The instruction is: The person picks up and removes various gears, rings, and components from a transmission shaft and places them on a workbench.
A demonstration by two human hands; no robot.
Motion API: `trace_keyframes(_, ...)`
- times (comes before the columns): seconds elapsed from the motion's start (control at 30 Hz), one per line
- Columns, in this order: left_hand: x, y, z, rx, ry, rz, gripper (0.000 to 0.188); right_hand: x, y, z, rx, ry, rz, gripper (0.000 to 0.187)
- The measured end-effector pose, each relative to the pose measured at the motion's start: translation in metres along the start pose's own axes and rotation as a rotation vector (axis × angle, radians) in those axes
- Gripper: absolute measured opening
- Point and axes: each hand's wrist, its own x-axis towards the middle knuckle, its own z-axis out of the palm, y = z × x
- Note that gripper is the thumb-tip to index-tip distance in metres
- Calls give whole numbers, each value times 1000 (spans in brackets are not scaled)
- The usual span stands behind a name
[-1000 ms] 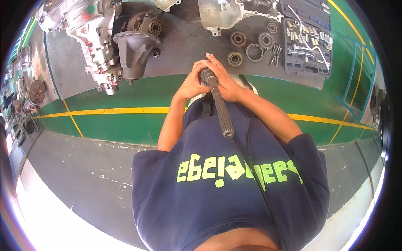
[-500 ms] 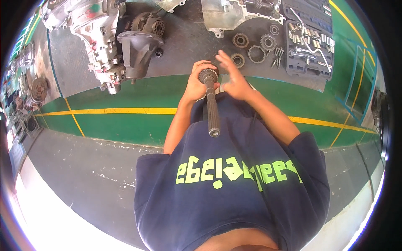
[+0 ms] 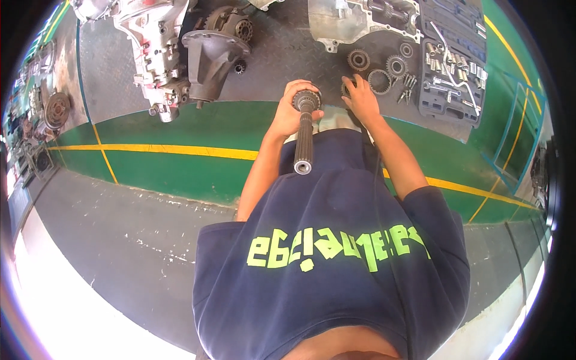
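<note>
A long splined gear shaft (image 3: 304, 143) is gripped in my left hand (image 3: 288, 115), whose fingers wrap around the toothed gear at its far end. The hollow, splined end points back toward my body. My right hand (image 3: 365, 105) reaches to the near edge of the workbench, with its fingers curled over a small dark gear ring (image 3: 345, 89). The hand covers most of that ring. Just beyond it lie another gear (image 3: 359, 60), a toothed ring (image 3: 380, 81) and a bearing-like gear (image 3: 396, 66).
Several bolts (image 3: 407, 89) lie beside an open socket set case (image 3: 425, 105) on the right. An open gearbox housing (image 3: 336, 27) stands at the back. On the left are a silver transmission case (image 3: 159, 60) and a differential housing (image 3: 210, 66). The workbench (image 3: 282, 57) is dark.
My right hand has moved away from the shaft, forward and right, onto the gear ring on the bench. My left hand still holds the shaft. The whole view has shifted slightly.
</note>
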Motion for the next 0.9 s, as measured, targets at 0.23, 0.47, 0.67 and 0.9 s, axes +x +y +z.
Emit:
trace_keyframes(0.23,0,-3,-4,-19,-8,2,62,-7,3,12,54,187,-50,64)
trace_keyframes(0.47,0,-5,-2,1,-19,31,62,-11,9,19,36,151,-50,43)
trace_keyframes(0.67,0,-4,-1,22,-2,24,61,-12,11,20,42,126,-32,38)
trace_keyframes(0.9,3,-5,0,-45,17,-36,60,-12,13,20,78,131,-36,36)
